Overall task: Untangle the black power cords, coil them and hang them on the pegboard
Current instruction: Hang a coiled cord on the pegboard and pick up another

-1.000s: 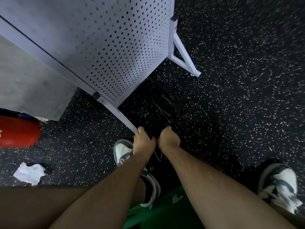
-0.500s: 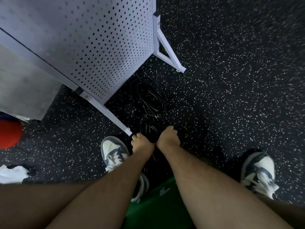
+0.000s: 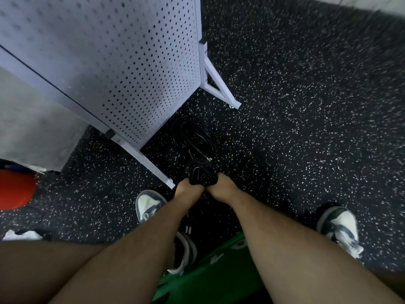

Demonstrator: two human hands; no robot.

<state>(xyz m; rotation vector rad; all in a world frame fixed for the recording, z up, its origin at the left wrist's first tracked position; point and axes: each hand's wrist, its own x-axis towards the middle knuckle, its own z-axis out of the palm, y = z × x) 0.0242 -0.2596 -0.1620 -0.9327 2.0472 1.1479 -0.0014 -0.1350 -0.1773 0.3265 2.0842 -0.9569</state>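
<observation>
Black power cords (image 3: 202, 175) sit bunched in a small bundle between the two hands, just past the knuckles and lifted off the ground. On its left side the left hand (image 3: 186, 191) grasps the bundle, and on its right the right hand (image 3: 221, 189) grasps it too, the hands nearly touching beneath it. More cord lies in a loose heap (image 3: 194, 137) on the speckled floor (image 3: 295, 150) just beyond the bundle, close to the bottom corner of the white pegboard (image 3: 114, 62).

Red object (image 3: 15, 189) and crumpled white paper (image 3: 20, 235) at left, speckled black floor (image 3: 306, 139)
</observation>
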